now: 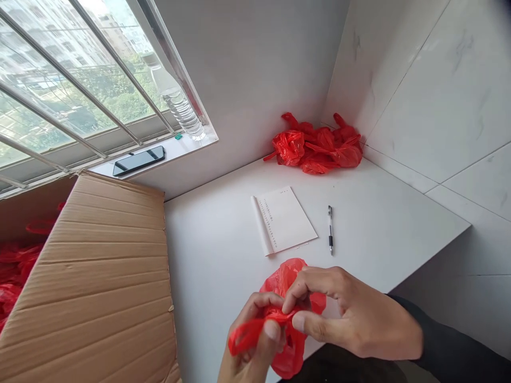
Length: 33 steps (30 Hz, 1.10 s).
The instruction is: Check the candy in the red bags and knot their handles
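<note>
Both hands work on one thin red plastic bag (285,276) over the near edge of the white table. My left hand (255,338) is closed, thumb and fingers pinching the gathered neck of the bag, and a loop of the red plastic sticks out to its left. From the right, my right hand (347,311) pinches the same gathered part between thumb and index finger. The bag's body spreads crumpled behind and below the fingers. Exactly how the plastic is folded or knotted between the fingertips is hidden.
Ahead on the table (215,234) lie a spiral-less notebook (287,221) and a pen (330,231). Red bags (319,146) are heaped in the back corner. A cardboard box (99,282) with red bags stands left. The windowsill holds a phone (139,161) and a water bottle (179,103).
</note>
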### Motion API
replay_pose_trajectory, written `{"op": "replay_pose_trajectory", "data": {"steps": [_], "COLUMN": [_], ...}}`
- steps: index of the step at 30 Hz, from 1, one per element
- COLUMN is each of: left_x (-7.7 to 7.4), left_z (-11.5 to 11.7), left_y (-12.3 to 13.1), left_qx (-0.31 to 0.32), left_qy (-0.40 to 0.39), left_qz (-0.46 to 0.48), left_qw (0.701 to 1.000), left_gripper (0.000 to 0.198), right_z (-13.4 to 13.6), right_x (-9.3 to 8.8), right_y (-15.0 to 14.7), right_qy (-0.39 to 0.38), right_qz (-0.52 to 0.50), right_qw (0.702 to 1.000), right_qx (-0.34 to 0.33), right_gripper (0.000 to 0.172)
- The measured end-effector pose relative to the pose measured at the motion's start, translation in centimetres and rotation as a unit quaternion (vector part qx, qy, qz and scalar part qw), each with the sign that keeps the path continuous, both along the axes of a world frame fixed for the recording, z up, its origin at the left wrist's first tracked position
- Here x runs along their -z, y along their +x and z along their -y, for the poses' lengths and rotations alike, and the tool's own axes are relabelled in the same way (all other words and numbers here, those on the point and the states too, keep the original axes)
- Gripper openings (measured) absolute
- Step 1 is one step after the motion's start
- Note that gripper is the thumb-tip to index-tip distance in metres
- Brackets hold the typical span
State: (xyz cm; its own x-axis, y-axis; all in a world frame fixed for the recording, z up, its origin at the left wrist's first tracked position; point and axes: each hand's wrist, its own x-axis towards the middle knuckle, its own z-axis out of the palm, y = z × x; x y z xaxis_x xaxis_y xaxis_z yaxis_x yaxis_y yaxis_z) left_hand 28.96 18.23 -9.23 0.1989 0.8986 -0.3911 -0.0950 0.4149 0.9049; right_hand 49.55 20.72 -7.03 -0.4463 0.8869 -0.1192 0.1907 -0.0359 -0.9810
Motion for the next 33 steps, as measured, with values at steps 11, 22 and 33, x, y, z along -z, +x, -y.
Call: {"op": "replay_pose_trajectory", "data": {"steps": [11,22,33], "left_x": [0.4,0.0,3.2], "left_z": [0.0,-0.5,-0.2], "left_y": [-0.7,-2.2,-0.8], "left_qx": [-0.013,0.085,-0.042], "left_qy": [0.013,0.073,0.418], "left_qz": [0.064,-0.034,-0.245], "left_qw": [0.998,0.993,0.874], "left_gripper": [0.029,0.019,0.034], "right_z": [0.7,-0.3,-1.0], "right_x": [2.5,2.8,3.7], "right_y": [-1.0,-2.2,-2.8], "right_qy": [0.147,0.069,-0.011], "right_qz": [0.109,0.044,-0.007], "right_qw": [0.982,0.996,1.000], "right_qx": [-0.046,-0.023,-0.025], "right_gripper": [0.064,0.025,0.038]}}
